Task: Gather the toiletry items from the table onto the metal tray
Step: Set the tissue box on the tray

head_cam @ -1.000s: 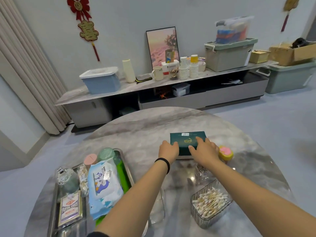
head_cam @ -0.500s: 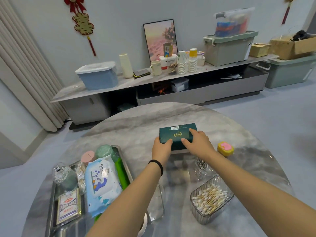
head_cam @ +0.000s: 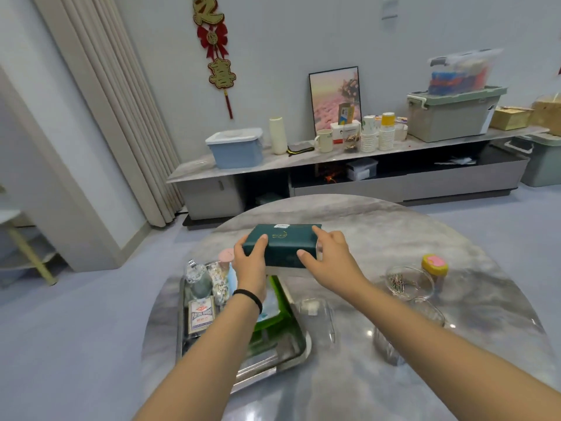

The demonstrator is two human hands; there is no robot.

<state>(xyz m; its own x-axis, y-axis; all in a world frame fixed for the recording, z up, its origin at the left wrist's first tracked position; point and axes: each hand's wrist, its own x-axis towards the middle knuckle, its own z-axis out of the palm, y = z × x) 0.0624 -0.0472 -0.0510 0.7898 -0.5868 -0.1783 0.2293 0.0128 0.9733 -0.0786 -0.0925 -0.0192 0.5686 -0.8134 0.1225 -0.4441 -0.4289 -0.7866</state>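
You held the dark green box [head_cam: 282, 246] in both hands, lifted clear of the marble table [head_cam: 379, 238], over the far end of the metal tray [head_cam: 291, 357]. Its long axis ran left to right across your view, roughly level, with the broad top face tipped slightly toward you. Your left hand [head_cam: 252, 262] gripped the left end, thumb on top and fingers curled under. Your right hand [head_cam: 329, 256] clamped the right end, index finger along the far top edge, thumb pressed to the near side.

The box was a flat rectangular carton, deep green, with a small gold emblem in the middle of the top and a pale label at the far edge. The print was too small to read.

On the tray below the box: a clear glass bottle [head_cam: 198, 282] at the far left corner, a pack of playing cards [head_cam: 200, 314] just nearer than it, a pink-capped item [head_cam: 226, 256] partly hidden by your left hand, and a green item [head_cam: 273, 317] lying lengthwise under your left wrist. Your left forearm covered much of the tray's middle.

Right of the tray stood a clear container [head_cam: 318, 317], just beside its rim. Further right sat a glass dish of pins [head_cam: 408, 282], a yellow jar with a pink lid [head_cam: 434, 267], and another clear glass container [head_cam: 426, 311], partly behind your right forearm.
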